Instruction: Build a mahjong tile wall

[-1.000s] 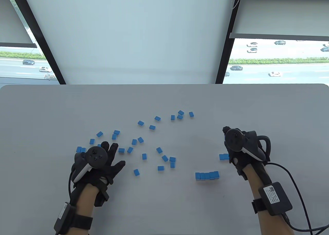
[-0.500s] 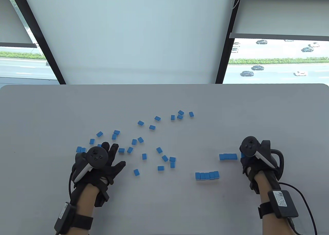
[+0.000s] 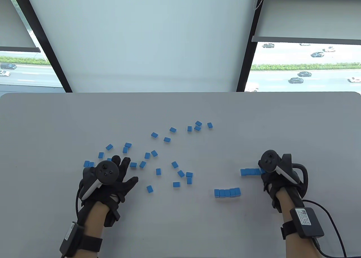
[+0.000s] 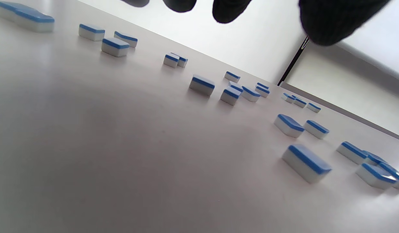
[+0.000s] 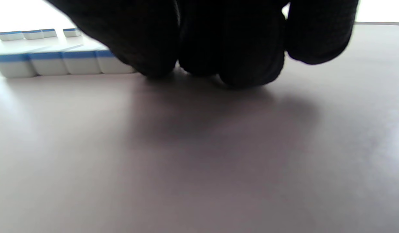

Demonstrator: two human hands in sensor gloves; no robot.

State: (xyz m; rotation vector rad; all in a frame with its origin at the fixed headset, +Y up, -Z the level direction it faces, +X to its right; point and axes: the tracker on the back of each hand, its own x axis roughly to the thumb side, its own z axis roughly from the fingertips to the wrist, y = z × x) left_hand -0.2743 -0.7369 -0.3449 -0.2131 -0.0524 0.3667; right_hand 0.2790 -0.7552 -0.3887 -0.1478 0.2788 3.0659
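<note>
Blue-backed mahjong tiles lie loose across the middle of the grey table. Two short rows stand at the right: a near row and a farther row. My right hand is at the farther row's right end. In the right wrist view its bunched fingers press down on the table against that row and hide the end tile. My left hand rests open with fingers spread among loose tiles and holds nothing. Its fingertips hang above the tiles.
A pair of tiles lies just left of my left hand. A small cluster lies farthest back. A cable trails from my right wrist. Windows lie beyond the table's far edge.
My right hand moved right along the farther row, uncovering it, then slid slightly left against the row's right end. My left hand stayed still.
</note>
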